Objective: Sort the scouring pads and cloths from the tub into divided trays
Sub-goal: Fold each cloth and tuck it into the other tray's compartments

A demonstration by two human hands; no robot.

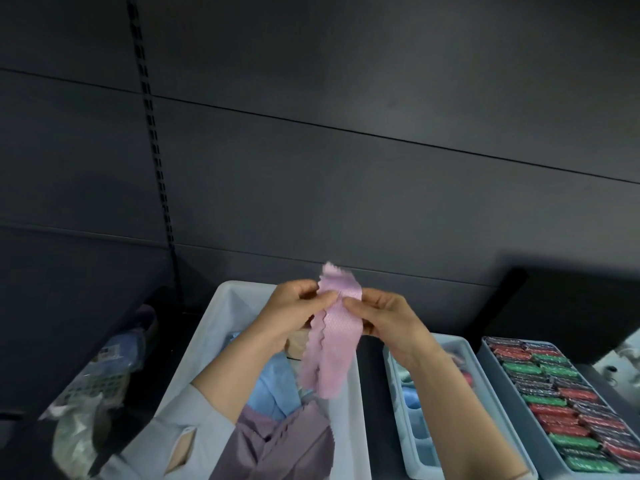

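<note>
Pink cloth (330,337) is pinched near its top by left hand (294,306) and right hand (382,317); long axis hangs below; divided tray (485,386) judged nearer right hand.

A dark grey panelled wall (346,133) fills most of the view, its panels divided by thin horizontal seams. A black slotted shelving upright (152,140) runs down the wall on the left, slightly slanted in the wide-angle picture. At the lower left, on the dark surface (20,358), lies a heap of clear plastic bags (93,386); 1 of them shows a printed grid pattern, and something bluish and purplish sits at the back of the heap, too blurred to identify. At the right stands a black box-like object (571,306), against the wall. A pale, blurred patch (623,362) shows at the right edge.
</note>
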